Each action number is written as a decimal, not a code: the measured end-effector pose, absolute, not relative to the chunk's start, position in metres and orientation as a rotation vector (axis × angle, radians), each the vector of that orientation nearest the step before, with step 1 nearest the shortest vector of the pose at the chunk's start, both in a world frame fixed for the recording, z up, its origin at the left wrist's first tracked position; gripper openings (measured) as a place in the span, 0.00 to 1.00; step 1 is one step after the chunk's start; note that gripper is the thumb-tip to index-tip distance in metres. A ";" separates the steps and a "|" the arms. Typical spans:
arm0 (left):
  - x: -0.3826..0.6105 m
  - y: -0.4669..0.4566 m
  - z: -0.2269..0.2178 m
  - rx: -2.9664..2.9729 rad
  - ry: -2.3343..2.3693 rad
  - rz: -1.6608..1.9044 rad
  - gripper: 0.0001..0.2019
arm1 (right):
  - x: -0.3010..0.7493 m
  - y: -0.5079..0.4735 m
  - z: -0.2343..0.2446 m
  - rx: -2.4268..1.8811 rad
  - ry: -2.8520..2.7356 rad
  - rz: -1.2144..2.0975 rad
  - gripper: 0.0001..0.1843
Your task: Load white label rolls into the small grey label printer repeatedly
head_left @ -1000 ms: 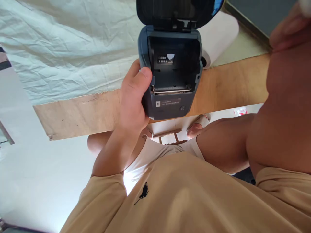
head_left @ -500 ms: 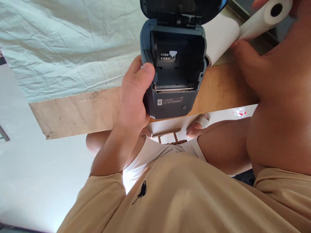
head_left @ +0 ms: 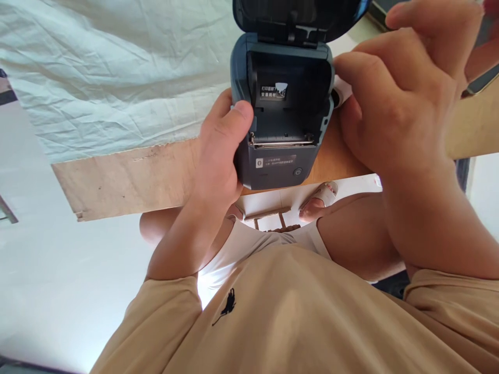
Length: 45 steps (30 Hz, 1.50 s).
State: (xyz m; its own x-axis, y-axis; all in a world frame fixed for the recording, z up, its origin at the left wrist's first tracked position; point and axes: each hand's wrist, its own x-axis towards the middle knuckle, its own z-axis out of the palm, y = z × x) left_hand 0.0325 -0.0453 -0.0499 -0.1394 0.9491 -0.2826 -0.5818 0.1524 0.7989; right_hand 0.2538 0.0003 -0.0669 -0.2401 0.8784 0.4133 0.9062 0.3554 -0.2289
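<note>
Wooden table (head_left: 128, 176) edge, with a crumpled white cloth (head_left: 117, 78) over its far part. The printer (head_left: 283, 130) is at upper centre of frame, lid (head_left: 300, 15) swung up at the far end, open bay facing the camera, long axis running away from the person. Left hand (head_left: 220, 150) is clamped on its left wall, thumb on the rim. Right hand (head_left: 393, 104) is curled just right of the printer; I cannot tell what it grips. A white paper roll (head_left: 343, 88) peeks out between the right hand and the printer.

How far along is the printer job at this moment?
Done: the printer has its lid flipped open. In hand: the left hand grips the printer's side at the edge of the table; the right hand is at the other side, by a white roll. Left: the paper bay is empty and the lid is not yet closed.
</note>
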 end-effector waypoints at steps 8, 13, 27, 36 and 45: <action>0.041 -0.041 -0.044 0.456 1.111 1.390 0.30 | 0.261 -0.012 -0.072 -1.043 -2.014 -0.308 0.15; 0.048 -0.039 -0.034 0.412 1.128 1.404 0.23 | 0.267 -0.023 -0.065 -1.111 -2.164 -0.133 0.10; 0.019 -0.038 -0.055 0.615 0.886 1.278 0.24 | 0.272 -0.032 -0.051 -1.473 -2.414 0.231 0.39; 0.016 -0.039 -0.057 0.519 0.760 1.311 0.22 | 0.273 -0.037 -0.055 -1.419 -2.340 0.165 0.07; 0.013 -0.035 -0.054 0.627 0.841 1.220 0.07 | 0.276 -0.029 -0.053 -1.334 -2.426 0.205 0.36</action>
